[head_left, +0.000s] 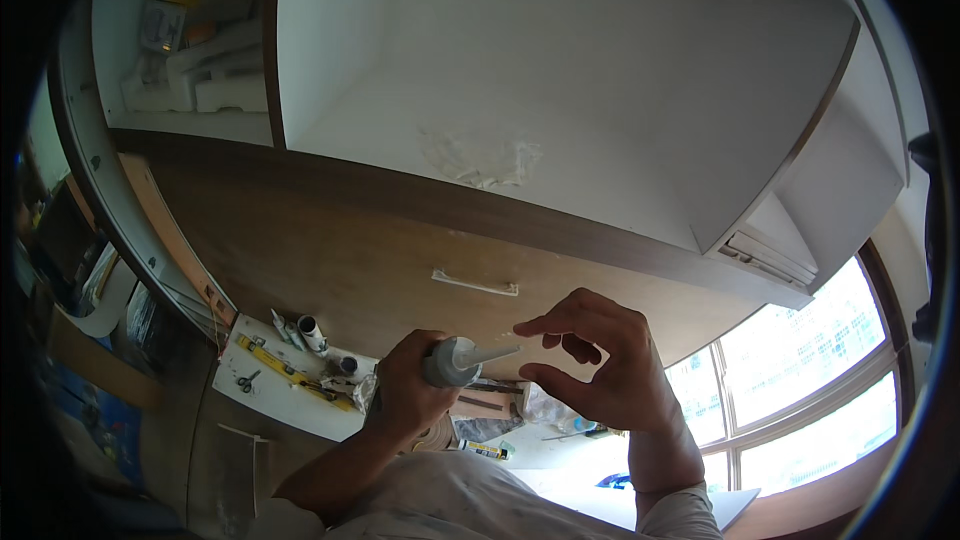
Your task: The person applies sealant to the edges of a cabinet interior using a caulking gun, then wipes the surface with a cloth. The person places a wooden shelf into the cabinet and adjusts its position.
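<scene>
Gripping a grey sealant tube (452, 361), the left hand (408, 392) faces the open right hand (600, 360).

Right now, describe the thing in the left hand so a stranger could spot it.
Below the brown wooden cabinet front with its white handle, find the left hand. It holds a grey sealant cartridge; only it has a tapered nozzle, pointing toward the right hand.

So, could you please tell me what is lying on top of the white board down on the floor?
On the white board lie scissors, a yellow level and some sealant tubes. Its right end is covered by the left hand holding the grey cartridge.
</scene>
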`<action>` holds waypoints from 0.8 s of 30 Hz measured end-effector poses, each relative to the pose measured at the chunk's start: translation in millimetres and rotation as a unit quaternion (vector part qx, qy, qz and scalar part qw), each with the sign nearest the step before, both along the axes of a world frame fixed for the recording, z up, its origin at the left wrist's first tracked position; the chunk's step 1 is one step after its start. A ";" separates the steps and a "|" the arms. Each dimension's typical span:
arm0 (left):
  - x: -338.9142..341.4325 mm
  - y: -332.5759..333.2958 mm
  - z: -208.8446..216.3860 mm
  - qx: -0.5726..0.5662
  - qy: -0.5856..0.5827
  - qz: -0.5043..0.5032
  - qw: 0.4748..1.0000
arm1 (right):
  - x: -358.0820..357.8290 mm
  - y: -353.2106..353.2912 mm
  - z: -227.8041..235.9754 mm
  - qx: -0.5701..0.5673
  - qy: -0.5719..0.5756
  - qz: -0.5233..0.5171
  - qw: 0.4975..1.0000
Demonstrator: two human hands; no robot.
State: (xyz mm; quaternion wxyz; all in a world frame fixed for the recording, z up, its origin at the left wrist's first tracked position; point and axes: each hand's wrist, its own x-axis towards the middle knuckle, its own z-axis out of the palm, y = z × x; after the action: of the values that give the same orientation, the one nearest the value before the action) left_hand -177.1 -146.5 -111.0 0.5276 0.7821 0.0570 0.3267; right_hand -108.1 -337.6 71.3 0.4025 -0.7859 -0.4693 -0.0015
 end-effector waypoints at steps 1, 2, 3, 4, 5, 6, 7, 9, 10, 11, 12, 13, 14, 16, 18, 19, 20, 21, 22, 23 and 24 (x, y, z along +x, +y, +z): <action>0.6 0.2 -2.0 0.002 0.000 0.001 1.000 | 0.9 0.2 -0.8 -0.004 0.000 0.002 1.000; 1.3 0.7 -3.9 0.002 0.001 0.000 1.000 | 1.9 0.2 -1.4 -0.007 0.005 0.001 1.000; 2.1 1.1 -5.8 0.008 0.004 0.003 1.000 | 2.8 0.1 -2.1 -0.010 0.002 0.003 1.000; 2.9 1.7 -7.6 0.012 0.008 0.006 1.000 | 3.8 -0.2 -2.6 -0.012 0.006 0.004 1.000; 3.4 2.4 -9.4 0.015 0.012 0.008 1.000 | 4.7 -0.5 -3.3 -0.014 0.009 0.004 1.000; 4.1 3.0 -11.0 0.025 0.013 0.008 1.000 | 5.6 -0.9 -3.9 -0.018 0.011 0.002 1.000; 5.1 3.8 -12.5 0.035 0.013 0.008 0.999 | 6.8 -1.3 -4.6 -0.022 0.013 0.001 1.000; 7.2 5.0 -14.6 0.052 0.017 0.012 0.998 | 9.0 -1.9 -6.0 -0.032 0.018 -0.004 0.999; 8.5 5.3 -15.2 0.059 0.021 0.015 0.998 | 10.3 -2.3 -6.6 -0.039 0.022 -0.008 0.999; 9.8 5.6 -15.5 0.066 0.025 0.019 0.997 | 11.5 -2.5 -7.2 -0.047 0.032 -0.016 0.998; 11.2 5.6 -15.6 0.063 0.023 0.024 0.997 | 12.7 -3.0 -7.8 -0.048 0.027 -0.012 0.998; 12.6 5.4 -15.6 0.060 0.022 0.029 0.998 | 14.0 -3.9 -8.3 -0.052 0.029 -0.015 0.998; 14.0 5.0 -15.5 0.049 0.019 0.030 0.998 | 15.8 -5.0 -8.8 -0.061 0.039 -0.021 0.997; 16.8 4.2 -15.6 0.065 0.020 0.034 0.997 | 21.0 -7.9 -10.0 -0.056 0.049 -0.011 0.997; 19.6 3.4 -16.6 0.066 0.029 0.037 0.997 | 28.0 -11.4 -11.9 -0.052 0.078 0.005 0.996; 21.0 3.2 -17.6 0.065 0.038 0.039 0.996 | 32.5 -13.2 -12.7 -0.049 0.098 0.017 0.994; 22.2 3.3 -18.9 0.057 0.046 0.037 0.997 | 36.5 -15.3 -13.2 -0.036 0.118 0.028 0.992; 23.0 3.8 -20.6 0.065 0.069 0.047 0.994 | 40.4 -18.0 -12.8 -0.042 0.129 0.031 0.990; 22.7 5.1 -22.5 0.068 0.089 0.052 0.992 | 44.2 -21.5 -11.1 -0.039 0.140 0.032 0.989; 22.7 6.6 -24.9 0.070 0.114 0.053 0.990 | 48.0 -25.8 -8.0 -0.035 0.149 0.029 0.988; 21.5 8.3 -27.7 0.056 0.089 0.048 0.993 | 52.3 -33.6 -1.3 -0.053 0.143 -0.005 0.988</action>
State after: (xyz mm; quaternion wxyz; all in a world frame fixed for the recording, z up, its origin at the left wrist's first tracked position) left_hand -155.7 -138.2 -138.7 0.4596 0.8327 0.1230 0.2835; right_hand -55.8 -371.2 70.0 0.4230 -0.8006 -0.4025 0.1344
